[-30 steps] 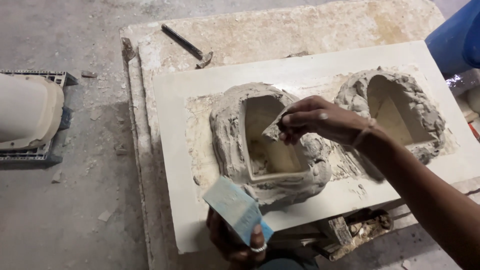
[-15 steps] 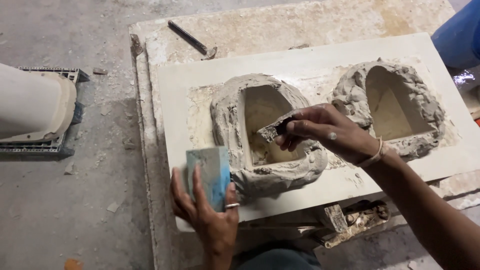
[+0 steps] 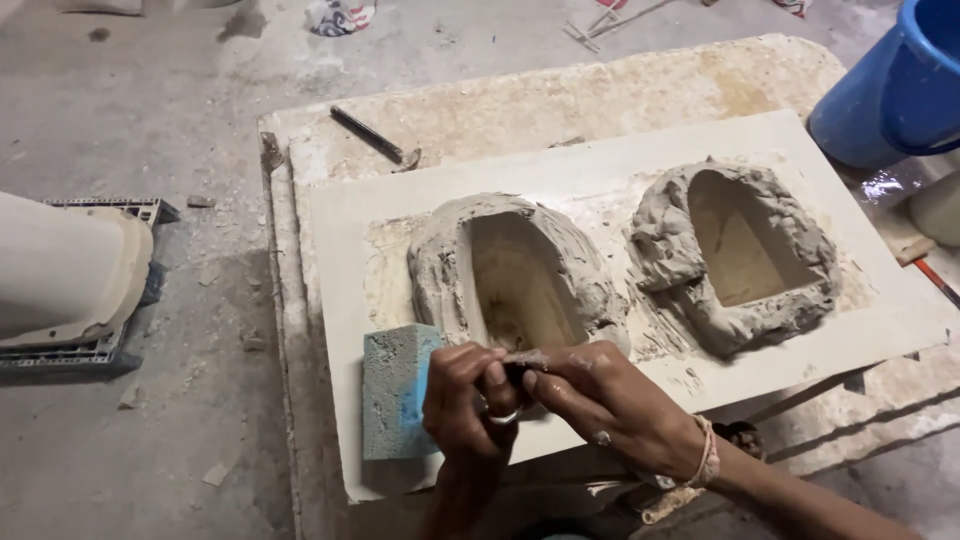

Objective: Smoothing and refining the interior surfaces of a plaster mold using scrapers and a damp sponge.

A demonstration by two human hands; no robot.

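A small grey clay-smeared tool [image 3: 527,358], too small to identify, is pinched between both hands at the front edge of the pale board [image 3: 600,175], just in front of the left clay mound [image 3: 585,270]. The right hand [image 3: 610,400] closes finger and thumb on one end; the left hand [image 3: 468,400] closes its fingertips on the other, a ring on one finger. Touching the left hand, a blue-grey sponge block [image 3: 393,390], coarse and rectangular, lies at the board's front left corner. The left mound is wet grey clay, rough and finger-marked, walled around an arched hollow with smooth tan sides. A second clay mound [image 3: 665,235] of the same form sits toward the board's right edge, lumpier on its surface. The board rests on a crusted slab [image 3: 600,95]; a dark metal rod [image 3: 367,134] lies at the slab's rear left corner. A blue bucket [image 3: 890,90] stands beyond the right rear corner, and a cream moulded piece [image 3: 60,270] rests on the floor to the left.
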